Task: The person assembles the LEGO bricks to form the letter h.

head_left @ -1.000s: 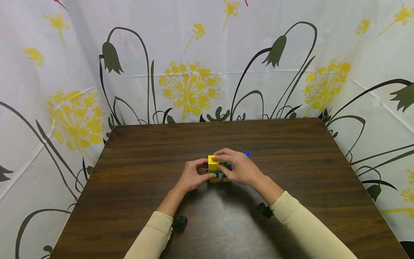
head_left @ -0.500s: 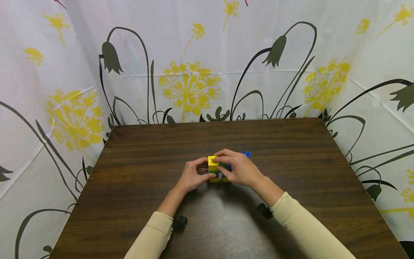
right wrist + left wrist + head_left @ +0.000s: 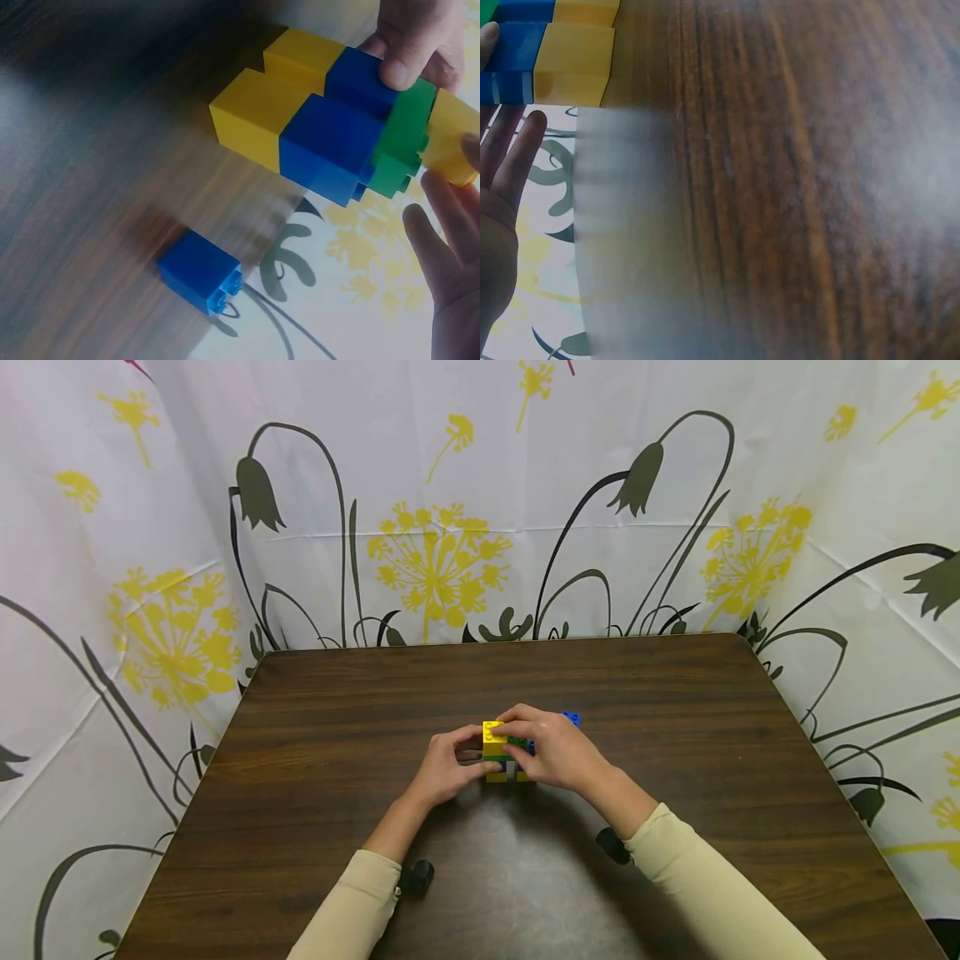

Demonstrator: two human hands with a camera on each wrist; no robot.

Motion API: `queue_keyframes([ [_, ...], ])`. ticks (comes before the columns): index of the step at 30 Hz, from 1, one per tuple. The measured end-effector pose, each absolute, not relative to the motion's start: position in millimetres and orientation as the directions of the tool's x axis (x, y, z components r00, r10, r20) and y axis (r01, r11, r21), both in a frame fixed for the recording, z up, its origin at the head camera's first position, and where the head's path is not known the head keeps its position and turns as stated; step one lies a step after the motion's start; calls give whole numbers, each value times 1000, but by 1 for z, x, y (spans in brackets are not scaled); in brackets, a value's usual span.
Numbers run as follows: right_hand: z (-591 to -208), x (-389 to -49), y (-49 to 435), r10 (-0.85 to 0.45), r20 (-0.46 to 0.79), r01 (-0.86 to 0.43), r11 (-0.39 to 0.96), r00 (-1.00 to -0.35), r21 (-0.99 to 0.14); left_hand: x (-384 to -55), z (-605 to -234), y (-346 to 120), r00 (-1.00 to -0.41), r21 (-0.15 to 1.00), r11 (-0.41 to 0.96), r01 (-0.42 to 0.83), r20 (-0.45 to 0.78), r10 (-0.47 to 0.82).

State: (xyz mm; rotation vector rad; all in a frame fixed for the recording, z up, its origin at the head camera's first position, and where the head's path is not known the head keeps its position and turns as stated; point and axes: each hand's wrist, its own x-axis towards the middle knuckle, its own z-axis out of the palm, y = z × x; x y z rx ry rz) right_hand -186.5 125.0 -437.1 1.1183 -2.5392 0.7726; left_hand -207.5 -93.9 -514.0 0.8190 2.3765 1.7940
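A toy-brick build stands on the table, with two yellow bricks [image 3: 255, 116] at the bottom and a blue brick [image 3: 330, 142] on each. Across the blue pair lies a green brick [image 3: 405, 135]. My left hand [image 3: 447, 766] grips the build from the left, its thumb against a blue brick. At the green brick's left end, my right hand [image 3: 562, 747] pinches a top yellow brick [image 3: 491, 737]. In the right wrist view a thin dark line runs between this brick and the green one. In the head view, my right hand hides much of the build.
A loose blue brick [image 3: 572, 717] lies just behind my right hand, apart from the build. The dark wooden table [image 3: 337, 710] ends at a white curtain [image 3: 562, 468] with a flower print. A black wrist camera [image 3: 417, 877] is strapped below each hand.
The top yellow brick sits very slightly lower than one second ago. Both hands keep their holds and have hardly moved.
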Motion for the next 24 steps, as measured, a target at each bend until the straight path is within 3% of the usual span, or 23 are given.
queue_keyframes([
  [24, -436, -182, 122, -592, 416, -724, 555, -690, -411, -207, -505, -92, -847, 889, 211, 407, 281, 451],
])
